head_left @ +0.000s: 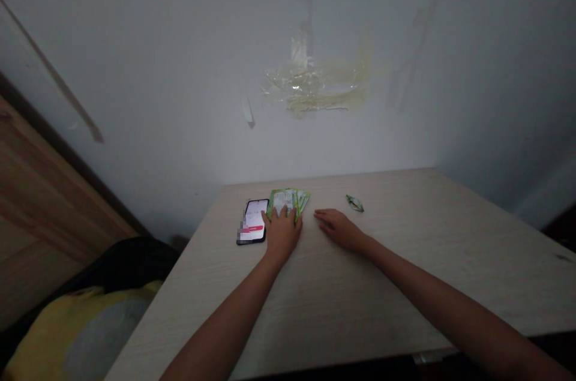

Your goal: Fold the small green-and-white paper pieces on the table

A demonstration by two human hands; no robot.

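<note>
in the head view, my left hand (283,236) lies flat, fingers spread, on the green packets (282,197) beside the phone (256,221); my right hand (339,228), fingers loosely extended, grips nothing on the table (324,309), near a small wrapper (355,203).

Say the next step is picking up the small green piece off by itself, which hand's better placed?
Probably the right hand: it is nearer the small green piece and appears to hold nothing, while the left hand is on the green packets.
</note>
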